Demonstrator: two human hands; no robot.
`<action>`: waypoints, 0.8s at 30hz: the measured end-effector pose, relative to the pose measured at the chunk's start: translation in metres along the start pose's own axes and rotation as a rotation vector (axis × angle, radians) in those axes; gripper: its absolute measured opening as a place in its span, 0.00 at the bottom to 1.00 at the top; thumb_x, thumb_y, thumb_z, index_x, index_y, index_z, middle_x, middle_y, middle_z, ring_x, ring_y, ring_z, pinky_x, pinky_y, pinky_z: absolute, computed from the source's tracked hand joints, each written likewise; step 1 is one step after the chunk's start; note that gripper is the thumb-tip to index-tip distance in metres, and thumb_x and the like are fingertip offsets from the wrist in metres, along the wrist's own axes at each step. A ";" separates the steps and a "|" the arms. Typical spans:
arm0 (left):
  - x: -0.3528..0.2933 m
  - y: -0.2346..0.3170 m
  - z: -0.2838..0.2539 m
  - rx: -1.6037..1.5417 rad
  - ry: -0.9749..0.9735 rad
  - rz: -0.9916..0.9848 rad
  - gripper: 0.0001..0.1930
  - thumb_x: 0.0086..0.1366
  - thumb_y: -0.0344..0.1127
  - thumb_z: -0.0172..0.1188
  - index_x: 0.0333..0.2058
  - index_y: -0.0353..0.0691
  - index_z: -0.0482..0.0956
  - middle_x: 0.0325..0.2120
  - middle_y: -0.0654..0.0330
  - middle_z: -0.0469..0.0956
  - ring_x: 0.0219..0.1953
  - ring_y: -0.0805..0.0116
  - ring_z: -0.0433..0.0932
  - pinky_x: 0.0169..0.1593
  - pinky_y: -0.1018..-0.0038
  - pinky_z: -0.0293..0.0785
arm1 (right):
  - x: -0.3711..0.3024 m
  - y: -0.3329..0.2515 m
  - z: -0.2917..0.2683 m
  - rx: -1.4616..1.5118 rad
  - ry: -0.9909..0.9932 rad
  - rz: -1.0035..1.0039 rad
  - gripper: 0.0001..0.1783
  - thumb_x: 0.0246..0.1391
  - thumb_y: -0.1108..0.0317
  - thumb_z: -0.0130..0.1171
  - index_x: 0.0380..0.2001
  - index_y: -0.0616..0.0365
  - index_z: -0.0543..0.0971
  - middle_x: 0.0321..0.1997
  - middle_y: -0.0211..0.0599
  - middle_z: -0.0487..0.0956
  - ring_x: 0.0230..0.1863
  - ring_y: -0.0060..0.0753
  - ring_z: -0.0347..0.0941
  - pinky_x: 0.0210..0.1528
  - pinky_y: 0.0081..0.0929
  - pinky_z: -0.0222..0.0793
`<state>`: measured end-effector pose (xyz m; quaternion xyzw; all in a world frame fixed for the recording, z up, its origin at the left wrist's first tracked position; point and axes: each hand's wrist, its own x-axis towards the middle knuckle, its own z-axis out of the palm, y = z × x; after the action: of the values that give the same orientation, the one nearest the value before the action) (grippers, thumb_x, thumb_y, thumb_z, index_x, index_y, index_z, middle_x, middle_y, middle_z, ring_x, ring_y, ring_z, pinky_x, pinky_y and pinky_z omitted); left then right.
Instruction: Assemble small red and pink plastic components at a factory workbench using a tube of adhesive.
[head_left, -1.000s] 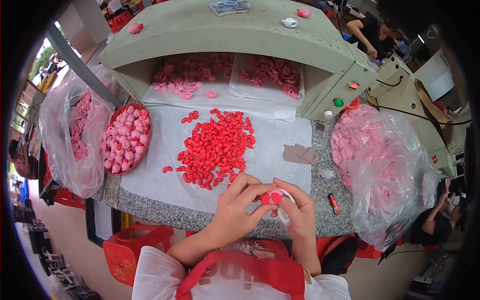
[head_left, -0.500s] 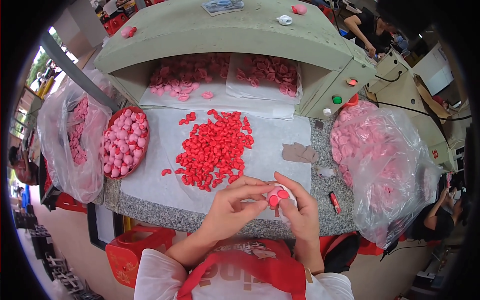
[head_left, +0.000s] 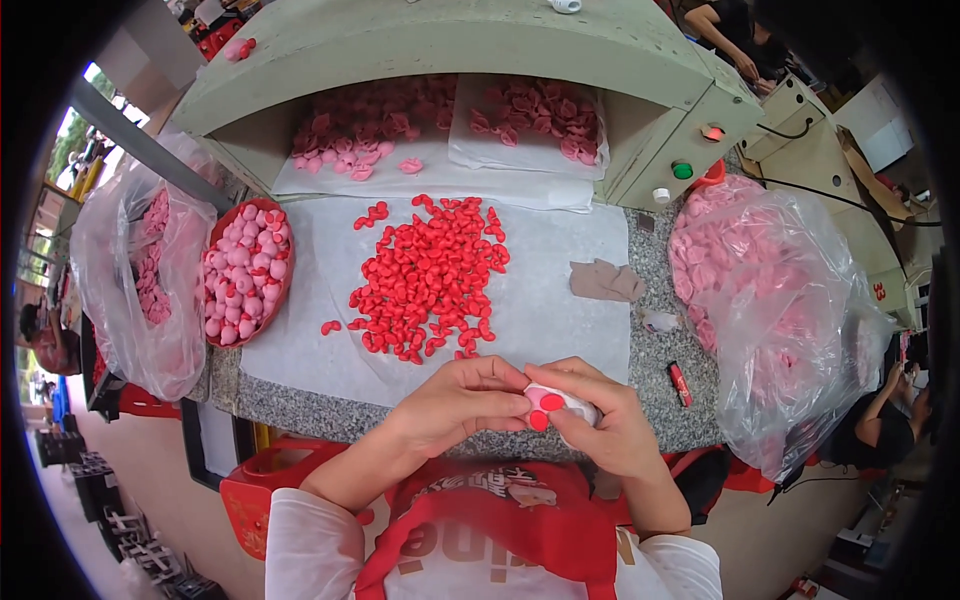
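Observation:
Close to the table's front edge, my two hands meet around a small pink rubbery piece with two glossy red lobes (head_left: 545, 410). My right hand (head_left: 615, 425) is closed around it and around a white object (head_left: 578, 405) behind it, mostly covered by the fingers. The fingers of my left hand (head_left: 450, 405) pinch the piece's left edge. Just beyond my hands, a loose heap of small curved red pieces (head_left: 425, 275) lies on a white sheet (head_left: 560, 340).
A pale green housing (head_left: 450, 45) holds pink pieces inside its opening. On the left stand a red basket (head_left: 291, 270) of pink-and-red balls and a plastic bag (head_left: 190, 340). At right are a large bag of pink pieces (head_left: 740, 260), a grey cloth (head_left: 607, 281) and a red tube (head_left: 680, 384).
The pink piece has turned in my hands, and its red lobes now sit slightly lower left. My left fingers have closed in on its edge. The whole view has shifted a little.

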<state>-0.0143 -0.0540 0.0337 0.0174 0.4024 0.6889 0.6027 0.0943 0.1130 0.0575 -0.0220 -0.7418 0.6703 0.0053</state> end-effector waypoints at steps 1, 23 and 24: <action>0.000 -0.001 -0.003 -0.016 -0.022 -0.037 0.10 0.56 0.26 0.56 0.38 0.35 0.70 0.34 0.57 0.75 0.37 0.69 0.77 0.41 0.77 0.75 | 0.000 0.001 0.000 0.004 0.003 0.004 0.23 0.43 0.81 0.51 0.48 0.62 0.71 0.39 0.35 0.72 0.37 0.20 0.67 0.36 0.14 0.61; -0.003 -0.011 0.005 0.046 0.017 0.055 0.12 0.57 0.23 0.54 0.41 0.33 0.71 0.37 0.55 0.75 0.38 0.72 0.76 0.39 0.80 0.75 | 0.013 0.002 -0.016 0.232 -0.444 0.415 0.29 0.56 0.70 0.42 0.61 0.57 0.50 0.40 0.38 0.72 0.30 0.23 0.75 0.29 0.20 0.71; -0.003 -0.011 0.003 0.057 0.013 0.053 0.11 0.57 0.23 0.53 0.40 0.33 0.71 0.37 0.55 0.75 0.38 0.72 0.76 0.39 0.80 0.75 | 0.014 0.001 -0.016 0.242 -0.465 0.395 0.28 0.56 0.70 0.41 0.60 0.58 0.50 0.41 0.39 0.72 0.30 0.24 0.75 0.28 0.20 0.71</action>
<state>-0.0026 -0.0555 0.0311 0.0407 0.4253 0.6929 0.5809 0.0810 0.1294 0.0579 -0.0112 -0.6196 0.7286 -0.2918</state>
